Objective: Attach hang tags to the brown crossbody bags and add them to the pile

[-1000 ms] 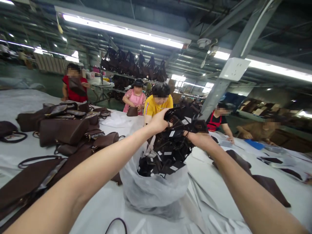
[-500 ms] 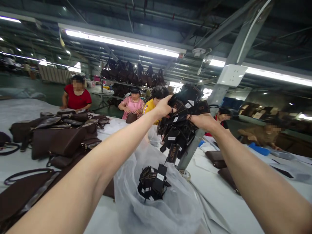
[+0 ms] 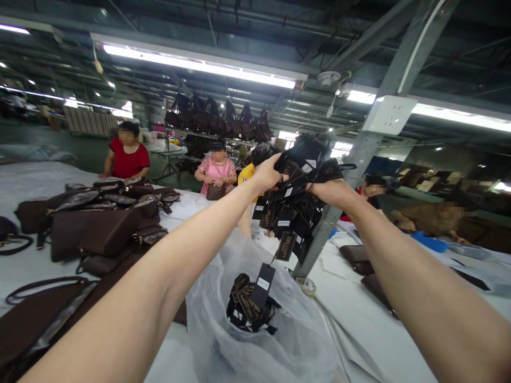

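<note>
A big tangled bunch of black tags (image 3: 285, 221) with gold lettering and white stickers hangs in the air between my hands. My left hand (image 3: 269, 173) is closed on its upper left side. From the right, my right hand (image 3: 331, 192) grips the bunch, its fingers partly hidden behind the tags. Below, a translucent plastic bag (image 3: 295, 340) lies open on the white table, with a smaller heap of black tags (image 3: 245, 308) inside. One tag (image 3: 262, 284) dangles just above that heap.
Dark brown bags (image 3: 96, 229) are piled on the left of the table (image 3: 167, 356). A metal post (image 3: 319, 244) rises behind my right hand, a tape roll (image 3: 306, 286) at its foot. Brown pouches (image 3: 355, 258) lie right. Several people work across the table.
The hanging tags have swung and shifted slightly, and the dangling tag sits a little higher over the heap. Both hands keep their hold. The view has moved slightly.
</note>
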Available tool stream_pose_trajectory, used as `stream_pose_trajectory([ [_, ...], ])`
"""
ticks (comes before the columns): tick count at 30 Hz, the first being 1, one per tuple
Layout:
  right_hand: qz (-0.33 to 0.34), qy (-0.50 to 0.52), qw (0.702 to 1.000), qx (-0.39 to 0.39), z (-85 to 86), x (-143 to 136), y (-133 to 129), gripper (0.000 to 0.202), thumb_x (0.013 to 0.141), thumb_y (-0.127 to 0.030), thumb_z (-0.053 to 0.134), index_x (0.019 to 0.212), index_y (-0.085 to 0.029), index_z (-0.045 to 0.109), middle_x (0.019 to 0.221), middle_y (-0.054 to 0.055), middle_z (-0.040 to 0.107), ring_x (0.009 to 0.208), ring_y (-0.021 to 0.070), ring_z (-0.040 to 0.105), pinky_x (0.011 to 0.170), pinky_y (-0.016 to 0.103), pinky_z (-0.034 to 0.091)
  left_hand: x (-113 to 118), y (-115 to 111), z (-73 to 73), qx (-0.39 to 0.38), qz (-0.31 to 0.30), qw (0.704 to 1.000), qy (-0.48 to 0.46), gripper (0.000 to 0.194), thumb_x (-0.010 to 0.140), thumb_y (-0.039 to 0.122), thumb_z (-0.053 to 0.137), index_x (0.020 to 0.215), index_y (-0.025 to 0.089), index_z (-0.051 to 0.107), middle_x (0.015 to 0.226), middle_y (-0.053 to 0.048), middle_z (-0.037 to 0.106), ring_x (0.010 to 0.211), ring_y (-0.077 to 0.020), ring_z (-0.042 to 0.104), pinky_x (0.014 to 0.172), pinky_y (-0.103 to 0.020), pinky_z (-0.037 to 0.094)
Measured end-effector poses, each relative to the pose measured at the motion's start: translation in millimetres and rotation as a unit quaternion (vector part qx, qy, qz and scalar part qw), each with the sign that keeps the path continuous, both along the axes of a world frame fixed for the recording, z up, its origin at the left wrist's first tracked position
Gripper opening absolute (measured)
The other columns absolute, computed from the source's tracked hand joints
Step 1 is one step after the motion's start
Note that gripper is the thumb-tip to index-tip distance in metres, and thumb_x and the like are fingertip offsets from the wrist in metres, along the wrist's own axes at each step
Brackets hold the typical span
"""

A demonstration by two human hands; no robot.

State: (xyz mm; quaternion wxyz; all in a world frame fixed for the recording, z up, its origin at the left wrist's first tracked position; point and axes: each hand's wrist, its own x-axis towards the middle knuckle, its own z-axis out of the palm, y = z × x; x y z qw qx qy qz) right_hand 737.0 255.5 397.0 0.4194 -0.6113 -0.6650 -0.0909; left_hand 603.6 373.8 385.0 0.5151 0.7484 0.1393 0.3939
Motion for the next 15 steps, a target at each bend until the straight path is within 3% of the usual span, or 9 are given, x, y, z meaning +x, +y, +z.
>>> stream_pose_trajectory([
  [7, -0.024, 0.050, 0.997, -0.045, -21.8, 9, 1, 0.048, 0.072, -0.041, 0.070, 0.115, -0.021, 0.064, 0.098, 0.004, 0.074, 0.090, 0.0257, 0.068, 0.087, 0.041, 0.055, 7, 3, -21.3, -0.025, -0.012, 1.000, -0.007, 0.069, 0.067, -0.002, 0.062, 0.129, 0.024, 0.051, 0.101, -0.004, 0.064, 0.069, -0.0120, 0.059, 0.058, -0.023, 0.055],
  [15, -0.047, 0.045, 0.996, -0.064, -28.5, 21, 4, 0.046, 0.073, -0.038, 0.071, 0.115, -0.022, 0.064, 0.096, 0.003, 0.075, 0.092, 0.0257, 0.068, 0.092, 0.041, 0.053, 15, 4, -26.3, -0.051, -0.041, 0.998, -0.011, 0.064, 0.069, -0.003, 0.058, 0.127, 0.021, 0.052, 0.090, -0.002, 0.063, 0.064, -0.0101, 0.056, 0.061, -0.024, 0.054],
])
